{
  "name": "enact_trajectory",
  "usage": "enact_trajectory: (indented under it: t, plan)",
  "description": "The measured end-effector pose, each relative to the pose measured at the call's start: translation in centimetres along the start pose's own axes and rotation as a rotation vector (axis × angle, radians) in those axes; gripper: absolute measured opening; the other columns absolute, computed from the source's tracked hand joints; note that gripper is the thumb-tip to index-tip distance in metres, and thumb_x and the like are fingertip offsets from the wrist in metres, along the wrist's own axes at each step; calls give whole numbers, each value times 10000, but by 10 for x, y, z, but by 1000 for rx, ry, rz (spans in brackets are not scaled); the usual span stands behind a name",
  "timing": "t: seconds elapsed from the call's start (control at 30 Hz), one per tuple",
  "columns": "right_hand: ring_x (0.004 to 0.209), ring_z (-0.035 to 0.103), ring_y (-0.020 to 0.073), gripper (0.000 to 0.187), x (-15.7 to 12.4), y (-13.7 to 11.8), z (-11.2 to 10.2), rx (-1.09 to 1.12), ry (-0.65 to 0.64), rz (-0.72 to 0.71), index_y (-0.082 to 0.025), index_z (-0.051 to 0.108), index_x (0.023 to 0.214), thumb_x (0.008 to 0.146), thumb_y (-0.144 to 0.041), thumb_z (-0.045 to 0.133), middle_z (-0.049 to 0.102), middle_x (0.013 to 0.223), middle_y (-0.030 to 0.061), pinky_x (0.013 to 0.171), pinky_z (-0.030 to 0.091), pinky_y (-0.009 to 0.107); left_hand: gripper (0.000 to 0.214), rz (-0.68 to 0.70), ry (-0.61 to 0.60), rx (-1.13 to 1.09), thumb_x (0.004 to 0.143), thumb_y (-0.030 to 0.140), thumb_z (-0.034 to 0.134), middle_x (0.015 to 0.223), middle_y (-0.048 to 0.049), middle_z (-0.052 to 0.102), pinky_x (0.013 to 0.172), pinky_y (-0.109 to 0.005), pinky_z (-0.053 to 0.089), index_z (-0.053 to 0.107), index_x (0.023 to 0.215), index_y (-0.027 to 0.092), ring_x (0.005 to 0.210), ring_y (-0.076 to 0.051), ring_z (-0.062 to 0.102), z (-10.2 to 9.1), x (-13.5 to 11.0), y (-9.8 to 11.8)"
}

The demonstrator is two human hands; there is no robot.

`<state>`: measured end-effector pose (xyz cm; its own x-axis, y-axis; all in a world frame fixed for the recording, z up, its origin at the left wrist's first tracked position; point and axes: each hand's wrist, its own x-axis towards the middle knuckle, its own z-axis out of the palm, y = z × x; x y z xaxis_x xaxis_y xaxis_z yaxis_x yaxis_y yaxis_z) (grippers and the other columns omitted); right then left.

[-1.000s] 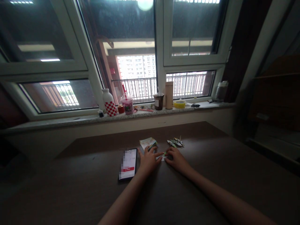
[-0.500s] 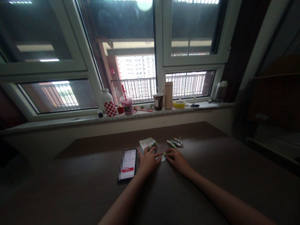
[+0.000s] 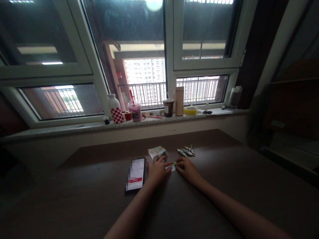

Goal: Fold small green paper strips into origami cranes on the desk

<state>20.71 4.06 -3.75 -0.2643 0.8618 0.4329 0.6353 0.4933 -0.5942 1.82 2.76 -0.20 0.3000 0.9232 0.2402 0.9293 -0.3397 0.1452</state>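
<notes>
On the dark table, a small folded piece of patterned paper (image 3: 173, 168) lies between my two hands. My left hand (image 3: 157, 171) rests with its fingers spread, the index fingertip touching the paper's left side. At the paper's right edge, the closed fingertips of my right hand (image 3: 187, 168) pinch it; the fingers partly hide its folds. A stack of printed paper sheets (image 3: 156, 152) lies just beyond my left hand. Several small pointed folded paper shapes (image 3: 186, 151) sit in a group beyond my right hand.
A phone (image 3: 136, 176) with a lit screen lies left of my left hand. Along the windowsill (image 3: 89, 127) stand a checkered bottle (image 3: 116, 111), a pink cup (image 3: 135, 111), a dark drink cup (image 3: 168, 108), a tall tan cylinder (image 3: 179, 101) and yellow tape (image 3: 190, 111).
</notes>
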Motion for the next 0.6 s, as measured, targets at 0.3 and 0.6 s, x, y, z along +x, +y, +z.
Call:
enact_trajectory:
  t: [0.3,0.6]
  plan:
    - [1006,587,215,77,2,1,2,7,11,-13,-180,737,810,768,-161,675,658,1006,84,940,450,346,297,-7,-18,12,899,536,512,1423,38,529,997,-834,-48,603,1180,561,1375,-370,321,-3,1,1]
    - [1032,563,219,71,-1,-1,-1,27,5,-28,-173,699,848,784,-190,673,637,1026,85,962,439,362,297,-10,5,13,890,508,540,1415,44,537,1031,-810,-37,620,1175,537,1372,-360,329,-5,-1,3]
